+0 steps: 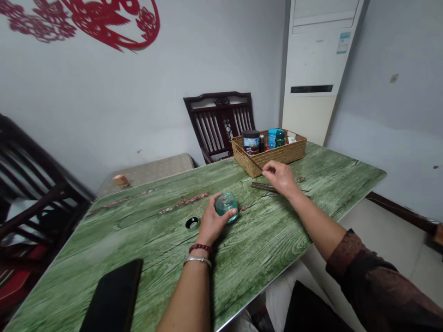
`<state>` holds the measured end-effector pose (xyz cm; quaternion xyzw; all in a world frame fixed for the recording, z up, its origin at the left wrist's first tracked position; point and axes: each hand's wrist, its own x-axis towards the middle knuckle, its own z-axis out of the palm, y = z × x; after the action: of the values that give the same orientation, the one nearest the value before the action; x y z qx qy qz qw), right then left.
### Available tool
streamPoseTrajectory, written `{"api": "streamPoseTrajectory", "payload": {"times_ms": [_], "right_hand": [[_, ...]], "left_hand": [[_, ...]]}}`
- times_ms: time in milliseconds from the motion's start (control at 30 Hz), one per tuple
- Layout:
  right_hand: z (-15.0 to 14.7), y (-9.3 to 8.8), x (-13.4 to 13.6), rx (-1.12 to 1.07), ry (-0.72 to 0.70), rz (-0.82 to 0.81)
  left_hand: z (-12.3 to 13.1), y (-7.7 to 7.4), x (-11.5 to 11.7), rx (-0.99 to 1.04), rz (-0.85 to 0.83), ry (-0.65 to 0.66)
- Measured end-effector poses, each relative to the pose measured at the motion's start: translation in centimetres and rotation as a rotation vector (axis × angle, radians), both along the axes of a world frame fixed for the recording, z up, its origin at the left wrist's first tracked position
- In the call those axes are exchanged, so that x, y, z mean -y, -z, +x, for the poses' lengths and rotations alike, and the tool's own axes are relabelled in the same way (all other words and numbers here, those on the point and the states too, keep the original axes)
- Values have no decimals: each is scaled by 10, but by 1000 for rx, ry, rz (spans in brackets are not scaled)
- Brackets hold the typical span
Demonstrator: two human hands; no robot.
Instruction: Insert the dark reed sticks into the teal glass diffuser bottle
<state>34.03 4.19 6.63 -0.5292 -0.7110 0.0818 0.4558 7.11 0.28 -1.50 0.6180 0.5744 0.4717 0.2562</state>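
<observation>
My left hand (212, 220) is wrapped round a small teal glass jar (226, 201) that rests on the green table. Between the fingertips of my right hand (279, 176) is a thin dark stick (255, 163), slanting up to the left in front of the wicker basket. Several similar dark sticks (263, 186) lie on the table just under that hand. Left of the jar sits a small black ring-shaped cap (192, 223).
The wicker basket (273, 156) holds a dark-lidded tub (251, 141), a blue container (273, 137) and a dark green bottle (280, 139). A black flat case or tablet (113, 295) lies at the near left. Dark wooden chairs (224, 121) stand around the green table (155, 242).
</observation>
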Motion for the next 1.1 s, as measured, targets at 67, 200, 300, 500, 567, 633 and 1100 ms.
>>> {"api": "streamPoseTrajectory", "payload": {"times_ms": [67,200,300,500,567,633,1100], "right_hand": [[-15,-20,0,-296,-141,131],[-56,-45,-6,-733,-376,223],[-87,-45,-11,-803,-424,179],[-118,-24,-14,-652,-405,90],[-122,-16,-13,-606,-394,55],[-124,-9,-11,-563,-377,25],[-84,19,-20,-445,-261,39]], "left_hand": [[0,0,0,3,-2,-1],[1,0,-1,17,-5,17],[0,0,-1,26,13,22],[0,3,-2,5,32,27],[-1,5,-3,3,41,29],[-1,6,-4,-5,43,27],[0,3,-2,3,27,33]]}}
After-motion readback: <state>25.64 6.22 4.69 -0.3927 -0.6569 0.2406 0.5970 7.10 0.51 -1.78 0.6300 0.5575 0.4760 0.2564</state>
